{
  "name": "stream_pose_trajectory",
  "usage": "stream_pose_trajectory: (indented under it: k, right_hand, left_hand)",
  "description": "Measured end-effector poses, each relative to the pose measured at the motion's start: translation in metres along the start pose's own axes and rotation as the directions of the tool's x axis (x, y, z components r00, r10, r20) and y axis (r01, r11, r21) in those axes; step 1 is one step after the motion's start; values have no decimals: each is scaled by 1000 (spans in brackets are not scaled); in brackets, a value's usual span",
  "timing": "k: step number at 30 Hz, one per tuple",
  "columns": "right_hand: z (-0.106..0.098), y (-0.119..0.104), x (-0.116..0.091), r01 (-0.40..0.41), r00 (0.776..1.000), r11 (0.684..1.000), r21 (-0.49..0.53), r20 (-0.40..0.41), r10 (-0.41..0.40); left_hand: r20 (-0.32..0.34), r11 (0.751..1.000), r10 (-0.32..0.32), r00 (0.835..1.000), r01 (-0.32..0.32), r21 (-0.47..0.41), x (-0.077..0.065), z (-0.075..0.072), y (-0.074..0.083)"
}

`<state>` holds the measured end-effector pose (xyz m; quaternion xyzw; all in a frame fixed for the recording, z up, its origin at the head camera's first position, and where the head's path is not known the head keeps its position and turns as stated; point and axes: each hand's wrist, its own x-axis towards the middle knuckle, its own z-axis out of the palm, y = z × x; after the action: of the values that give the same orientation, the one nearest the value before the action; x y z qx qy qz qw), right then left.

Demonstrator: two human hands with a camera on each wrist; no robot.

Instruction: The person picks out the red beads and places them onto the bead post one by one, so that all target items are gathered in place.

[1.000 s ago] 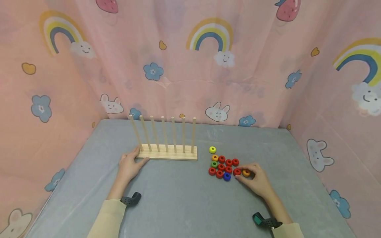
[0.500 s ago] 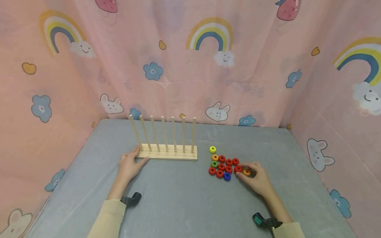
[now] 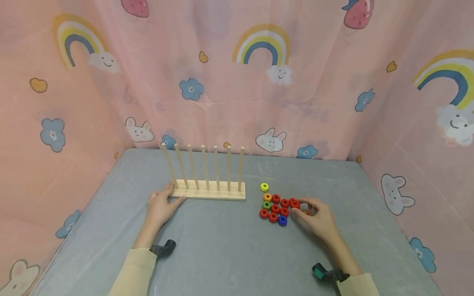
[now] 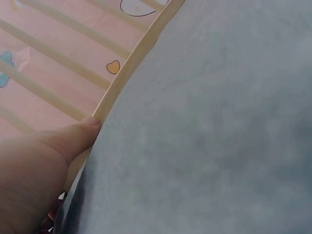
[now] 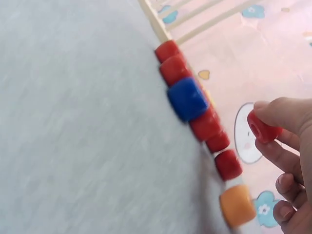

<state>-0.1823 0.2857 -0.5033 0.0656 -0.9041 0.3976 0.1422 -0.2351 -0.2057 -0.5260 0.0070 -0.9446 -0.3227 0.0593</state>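
Our left hand (image 3: 160,207) rests flat on the grey table (image 3: 222,250), fingers relaxed and holding nothing, its fingertips touching the near left corner of the wooden peg rack (image 3: 208,192); in the left wrist view the thumb (image 4: 73,136) lies right against the edge of the rack's base. Seven bare pegs stand upright in a row on that base, running off to the right of this hand. Further right, between our two hands, a cluster of small rings lies on the table: a yellow ring (image 3: 264,187) sits alone at the far end, then an orange ring (image 3: 267,197), a green ring (image 3: 266,204), several red rings packed close together, and a blue ring (image 3: 282,220) at the near edge of the group. Our right hand (image 3: 316,217) is at the right side of that cluster, its fingers curled and pinching a red ring (image 3: 294,204) between thumb and forefinger; in the right wrist view this red ring (image 5: 262,128) is lifted clear of the table, just above the rings lying there. A second orange ring (image 5: 237,205) lies on the table below the curled fingers of this hand, mostly hidden by them in the head view.
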Motion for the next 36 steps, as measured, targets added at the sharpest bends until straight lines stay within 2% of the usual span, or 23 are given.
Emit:
stream_pose_trajectory:
  k: [10, 16, 22, 27, 36]
  right_hand:
    - [-1, -20, 13, 17, 999, 997, 77, 35, -20]
    - [4, -34, 20, -46, 996, 993, 110, 75, 38]
    - [9, -45, 27, -84, 994, 989, 122, 81, 74]
    - [11, -52, 33, -62, 996, 985, 158, 76, 50]
    - [17, -61, 42, 30, 998, 980, 195, 49, -40]
  left_hand:
    - [-5, 1000, -2, 1000, 2, 5, 0, -1, 2]
    - [-3, 1000, -3, 1000, 3, 14, 0, 0, 2]
    - [-8, 1000, -7, 1000, 7, 15, 1, 0, 2]
    - [-12, 1000, -13, 1000, 13, 15, 0, 0, 3]
    - [-1, 1000, -5, 1000, 5, 10, -1, -2, 3]
